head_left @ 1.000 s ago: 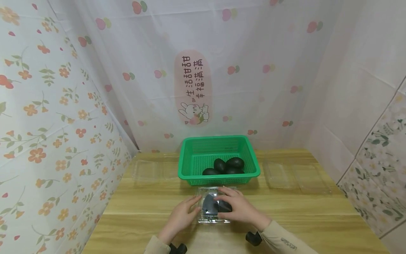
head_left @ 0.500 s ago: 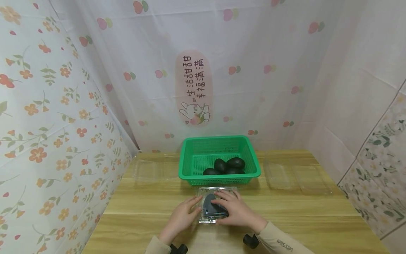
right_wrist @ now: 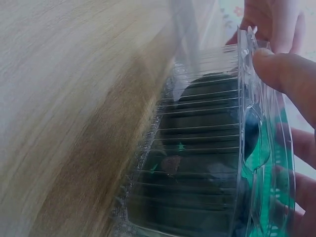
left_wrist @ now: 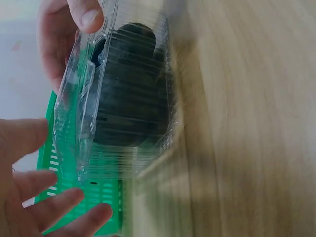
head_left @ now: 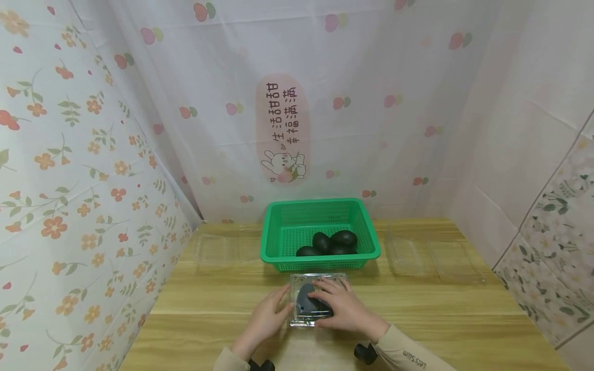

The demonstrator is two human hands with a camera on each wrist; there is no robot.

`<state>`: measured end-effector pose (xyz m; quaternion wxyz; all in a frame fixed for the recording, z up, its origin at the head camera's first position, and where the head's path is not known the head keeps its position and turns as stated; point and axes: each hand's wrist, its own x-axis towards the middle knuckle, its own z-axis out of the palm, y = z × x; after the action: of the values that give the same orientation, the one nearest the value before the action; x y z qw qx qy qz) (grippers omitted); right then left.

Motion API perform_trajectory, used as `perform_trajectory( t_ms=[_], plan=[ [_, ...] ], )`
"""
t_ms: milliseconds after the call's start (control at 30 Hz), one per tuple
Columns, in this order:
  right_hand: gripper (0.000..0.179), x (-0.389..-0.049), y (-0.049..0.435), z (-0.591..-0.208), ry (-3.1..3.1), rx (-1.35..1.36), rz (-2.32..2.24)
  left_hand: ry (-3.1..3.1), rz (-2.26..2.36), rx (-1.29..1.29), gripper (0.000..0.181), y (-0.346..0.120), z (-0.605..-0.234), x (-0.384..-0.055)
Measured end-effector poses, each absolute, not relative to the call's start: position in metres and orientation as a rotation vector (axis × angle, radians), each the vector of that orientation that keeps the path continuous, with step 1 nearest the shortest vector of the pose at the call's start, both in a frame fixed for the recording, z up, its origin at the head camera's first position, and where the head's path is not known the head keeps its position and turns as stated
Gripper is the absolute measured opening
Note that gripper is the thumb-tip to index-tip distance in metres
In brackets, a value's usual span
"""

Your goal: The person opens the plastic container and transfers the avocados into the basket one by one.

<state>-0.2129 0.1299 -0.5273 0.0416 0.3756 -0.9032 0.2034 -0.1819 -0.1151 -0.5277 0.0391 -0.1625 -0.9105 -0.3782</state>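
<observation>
A clear plastic clamshell box (head_left: pixel 297 324) stands on the table in front of the green basket, its lid lying over the top. Through its ribbed wall show dark avocados (right_wrist: pixel 197 192), one with a small green star-shaped mark. My right hand (head_left: pixel 345 307) presses on the lid with spread fingers, the thumb at the near rim, as the right wrist view also shows. At the box's left side is my left hand (head_left: pixel 267 315), thumb and fingers apart. In the left wrist view its fingers (left_wrist: pixel 54 202) are loosely extended and grip nothing.
Behind the box stands a green perforated basket (head_left: pixel 320 259) with several dark avocados (head_left: pixel 344 238) at its right. Transparent plastic boxes lie at the left (head_left: pixel 215 250) and the right (head_left: pixel 408 257) of the table. Black camera mounts (head_left: pixel 365 353) sit at the wrists.
My right hand has slid a little left and nearer across the lid, mostly in the first half second. My left hand stays at the box's left side, and the box keeps its place.
</observation>
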Motion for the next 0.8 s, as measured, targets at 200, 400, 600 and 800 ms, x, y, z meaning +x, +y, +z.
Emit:
perform_trajectory(
  t_ms=[200,400,600,800],
  plan=[
    [0.062,-0.211,0.128,-0.527,-2.757,1.131,0.612,-2.781,-1.414,-0.396,0.079,-0.113,-0.530,-0.178],
    [0.061,-0.210,0.126,-0.525,-2.764,1.106,0.599,-2.747,-1.606,-0.360,0.100,-0.110,-0.533,-0.174],
    [0.057,-0.211,0.125,-0.527,-2.783,1.083,0.615,-2.744,-1.648,-0.372,0.108,-0.107,-0.540,-0.172],
    [0.055,-0.213,0.124,-0.528,-2.775,1.075,0.599,-2.722,-1.676,-0.414,0.112,-0.104,-0.545,-0.171]
  ],
)
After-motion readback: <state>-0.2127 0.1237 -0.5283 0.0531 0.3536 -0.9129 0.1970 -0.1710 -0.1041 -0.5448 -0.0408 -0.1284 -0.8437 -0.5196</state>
